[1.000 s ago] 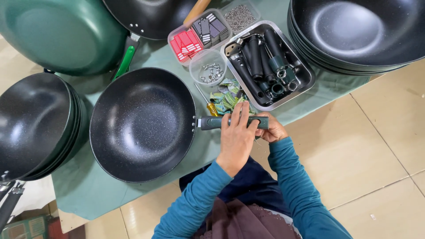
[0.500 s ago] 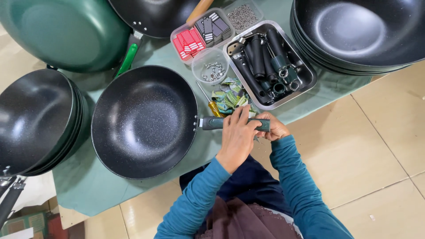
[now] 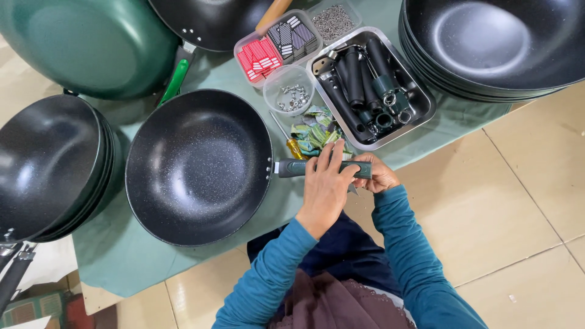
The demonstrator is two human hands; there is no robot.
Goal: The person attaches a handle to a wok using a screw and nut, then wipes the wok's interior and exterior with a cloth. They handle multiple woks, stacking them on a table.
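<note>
Both hands, left (image 3: 326, 186) and right (image 3: 379, 175), clamp the dark green handle (image 3: 295, 167) seated on the speckled black wok (image 3: 198, 166); yellow-handled screwdriver (image 3: 287, 139) lies unused.

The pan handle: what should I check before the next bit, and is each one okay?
1. Both hands on the pan handle: ok, left hand lies over it, right hand holds its end.
2. Handle meets the black pan at its rim: ok.
3. Handle fixed tight: cannot tell, hands hide it.
4. Screwdriver close by: ok, beside the handle.
5. Cup of screws upright: ok.
6. Tray of spare handles fully on the table: ok.
</note>
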